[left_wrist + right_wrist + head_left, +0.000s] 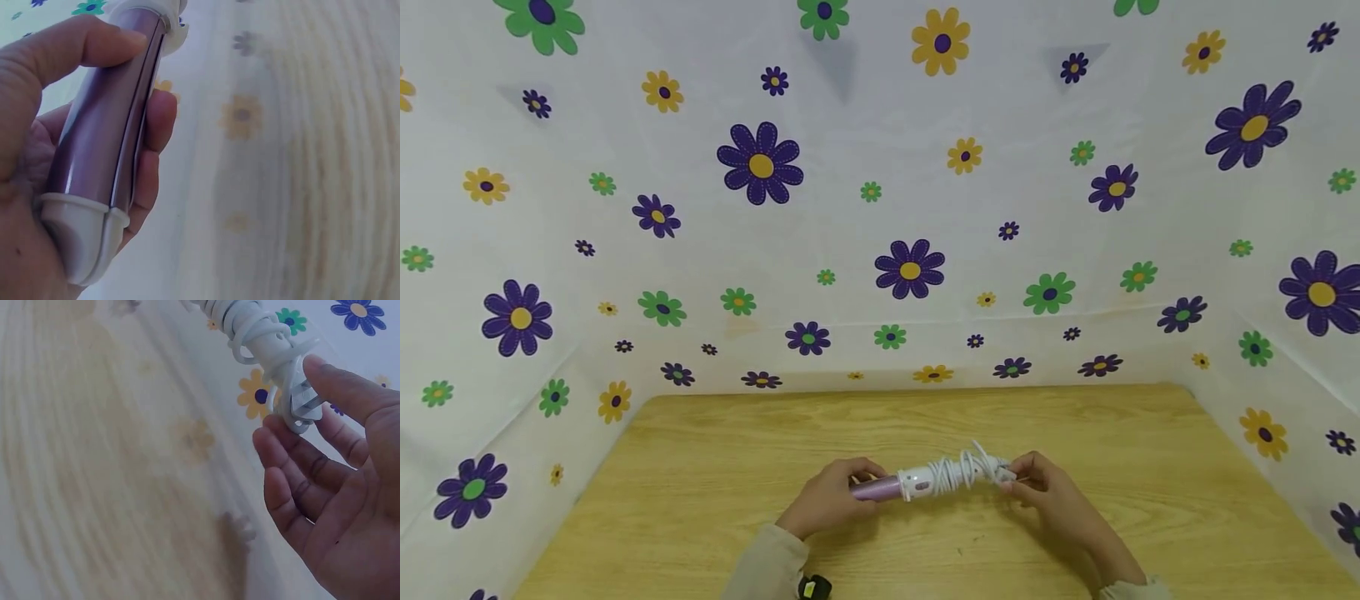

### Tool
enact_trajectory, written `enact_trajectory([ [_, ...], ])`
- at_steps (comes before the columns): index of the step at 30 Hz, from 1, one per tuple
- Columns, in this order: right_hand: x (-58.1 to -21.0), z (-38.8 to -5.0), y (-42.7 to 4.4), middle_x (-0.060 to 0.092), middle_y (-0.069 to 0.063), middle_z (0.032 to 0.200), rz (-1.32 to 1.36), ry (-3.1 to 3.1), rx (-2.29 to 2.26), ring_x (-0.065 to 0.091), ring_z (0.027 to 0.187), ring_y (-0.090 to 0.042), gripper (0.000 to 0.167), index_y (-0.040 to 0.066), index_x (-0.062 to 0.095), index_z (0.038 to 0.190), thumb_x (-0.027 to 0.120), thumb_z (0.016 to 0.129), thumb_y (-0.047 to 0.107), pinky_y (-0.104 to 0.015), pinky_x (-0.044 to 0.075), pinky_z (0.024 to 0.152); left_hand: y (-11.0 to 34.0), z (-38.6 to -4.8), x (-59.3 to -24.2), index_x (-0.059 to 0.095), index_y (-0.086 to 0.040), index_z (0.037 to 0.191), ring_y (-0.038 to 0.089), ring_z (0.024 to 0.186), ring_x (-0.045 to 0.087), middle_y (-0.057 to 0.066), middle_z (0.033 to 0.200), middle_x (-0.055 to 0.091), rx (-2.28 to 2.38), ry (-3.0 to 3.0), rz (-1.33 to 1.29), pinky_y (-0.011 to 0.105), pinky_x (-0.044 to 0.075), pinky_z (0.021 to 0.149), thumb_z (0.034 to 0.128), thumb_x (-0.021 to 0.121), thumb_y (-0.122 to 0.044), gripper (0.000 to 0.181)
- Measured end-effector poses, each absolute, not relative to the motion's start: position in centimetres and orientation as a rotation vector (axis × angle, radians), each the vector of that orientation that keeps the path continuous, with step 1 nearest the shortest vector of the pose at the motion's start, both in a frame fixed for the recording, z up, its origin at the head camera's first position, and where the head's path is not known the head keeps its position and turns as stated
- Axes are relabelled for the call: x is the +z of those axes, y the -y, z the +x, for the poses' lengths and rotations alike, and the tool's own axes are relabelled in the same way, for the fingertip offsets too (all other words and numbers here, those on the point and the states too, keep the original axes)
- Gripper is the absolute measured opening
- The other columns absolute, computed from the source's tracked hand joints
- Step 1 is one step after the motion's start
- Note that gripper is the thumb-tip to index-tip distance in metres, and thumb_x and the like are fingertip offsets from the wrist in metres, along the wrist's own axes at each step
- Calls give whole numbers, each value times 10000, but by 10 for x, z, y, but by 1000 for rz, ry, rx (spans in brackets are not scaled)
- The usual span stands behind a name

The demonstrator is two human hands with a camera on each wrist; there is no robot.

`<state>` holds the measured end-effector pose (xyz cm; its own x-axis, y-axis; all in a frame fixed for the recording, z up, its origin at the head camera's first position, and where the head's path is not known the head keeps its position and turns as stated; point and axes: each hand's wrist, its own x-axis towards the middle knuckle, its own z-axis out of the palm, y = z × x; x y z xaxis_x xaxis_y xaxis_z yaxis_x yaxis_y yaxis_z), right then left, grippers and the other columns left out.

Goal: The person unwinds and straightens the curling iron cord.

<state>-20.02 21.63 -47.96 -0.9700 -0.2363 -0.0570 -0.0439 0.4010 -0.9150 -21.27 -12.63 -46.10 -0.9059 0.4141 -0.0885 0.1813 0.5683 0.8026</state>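
Note:
A curling iron (917,482) with a glossy purple barrel and a white handle is held between both hands, low over the table. Its white cord (958,473) is wound in several loops round the handle. My left hand (838,496) grips the purple barrel; the left wrist view shows the thumb along the barrel (103,106) and fingers curled beneath, with the white tip (81,237) near the palm. At the handle's far end, my right hand (1052,496) pinches the cord's plug (306,400) between thumb and fingers.
The wooden table (715,450) lies under both hands. A white cloth (850,233) printed with flowers rises at the back and along both sides. By the left sleeve is a small black object (815,587) with a yellow patch, at the bottom edge.

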Motion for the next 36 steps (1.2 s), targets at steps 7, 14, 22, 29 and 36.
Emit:
enact_trajectory([
  [7, -466, -198, -217, 574, -108, 1087, -320, -2331, -1746, 632, 946, -144, 399, -67, 475, 1165, 640, 927, 208, -276, 522, 746, 134, -209, -455, 685, -158, 1111, 174, 844, 570, 47, 1024, 657, 1323, -2521, 548, 335, 474, 738, 780, 755, -162, 338],
  [14, -467, -195, -214, 579, -18, 1026, -321, -2309, -1812, 598, 894, -86, 374, -83, 496, 1172, 617, 941, 185, -251, 526, 776, 138, -209, -454, 688, -179, 1101, 163, 826, 571, 27, 1015, 658, 1303, -2557, 536, 322, 475, 721, 795, 762, -178, 314],
  [22, -468, -194, -203, 592, 15, 901, -111, -2397, -1866, 532, 777, -72, 308, -37, 567, 1096, 666, 906, 185, -236, 483, 683, 135, -202, -444, 694, -229, 1120, 141, 799, 573, 24, 1010, 687, 1142, -2727, 489, 325, 457, 678, 783, 771, -213, 346],
  [29, -469, -193, -204, 623, 68, 832, -118, -2427, -1839, 522, 731, -68, 294, -39, 608, 1077, 666, 907, 195, -230, 440, 617, 134, -203, -448, 712, -249, 1112, 88, 795, 582, -5, 1073, 707, 1026, -2851, 571, 289, 452, 670, 770, 781, -232, 349],
  [36, -465, -192, -206, 617, 41, 823, -110, -2445, -1772, 496, 701, -95, 307, -13, 623, 1084, 685, 891, 217, -231, 414, 588, 134, -203, -448, 725, -272, 1084, 84, 800, 589, -14, 1083, 714, 975, -2944, 630, 261, 438, 653, 746, 798, -241, 347],
])
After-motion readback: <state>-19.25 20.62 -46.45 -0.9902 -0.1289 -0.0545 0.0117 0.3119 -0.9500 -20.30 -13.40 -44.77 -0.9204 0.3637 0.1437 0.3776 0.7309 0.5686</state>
